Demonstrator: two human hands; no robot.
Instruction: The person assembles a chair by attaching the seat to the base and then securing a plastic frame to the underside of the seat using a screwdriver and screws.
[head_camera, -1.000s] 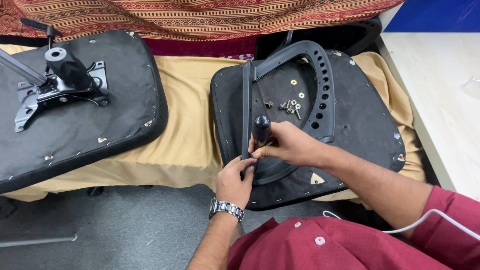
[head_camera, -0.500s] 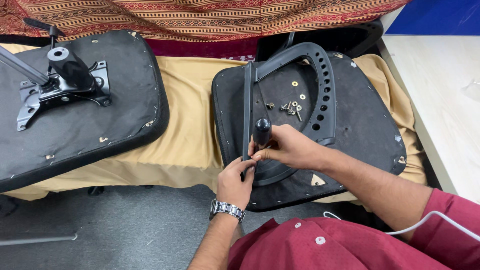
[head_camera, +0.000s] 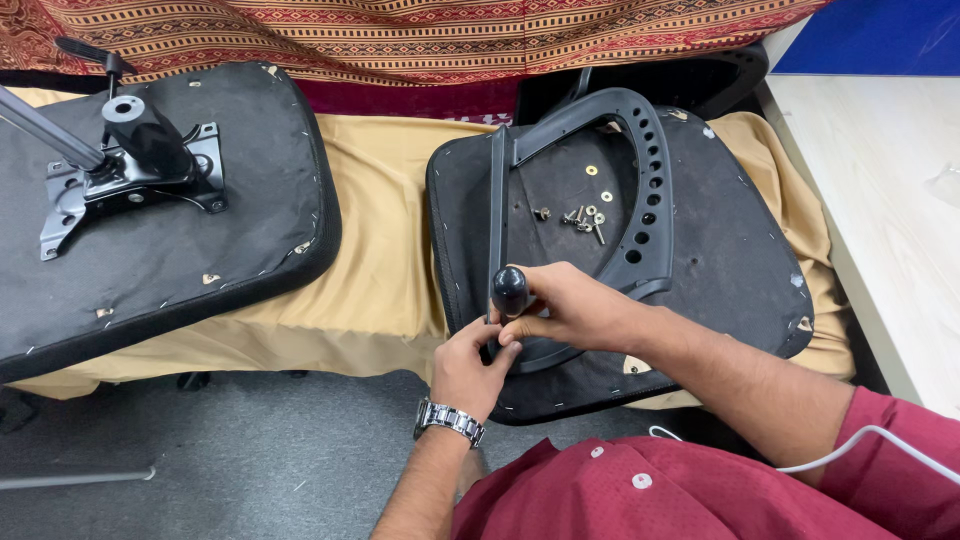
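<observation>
Tan cloth (head_camera: 385, 270) underlies seat base (head_camera: 720, 250); right hand (head_camera: 575, 310) grips screwdriver handle (head_camera: 509, 290), left hand (head_camera: 470, 365) pinches armrest bracket (head_camera: 640, 190).

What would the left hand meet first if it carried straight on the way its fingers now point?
The left hand points up and slightly right, its fingers at the base of the dark-handled tool that the right hand grips. It would press against the black armrest frame on the upturned seat, though depth is hard to judge.

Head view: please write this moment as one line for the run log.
right hand: grips black-handled screwdriver | left hand: steadies its tip | armrest: lies on upturned seat | loose screws: on seat
</observation>
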